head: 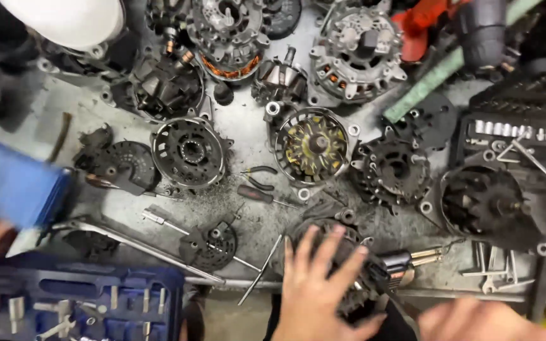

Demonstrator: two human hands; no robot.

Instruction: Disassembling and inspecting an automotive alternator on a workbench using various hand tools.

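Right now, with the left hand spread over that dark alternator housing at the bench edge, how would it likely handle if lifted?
The alternator housing looks like cast metal, so it is probably rigid and heavy for its size. Its grimy surface and the debris on the workbench suggest it may be slippery. The left hand covers it with splayed fingers; it sits close to the edge, so a push could tip it off.

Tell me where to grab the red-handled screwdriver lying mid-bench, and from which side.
Take the red-handled screwdriver by its thick handle, coming from above. It lies flat on the bench, handle pointing left, thin shaft pointing right; pliers lie close just beyond it.
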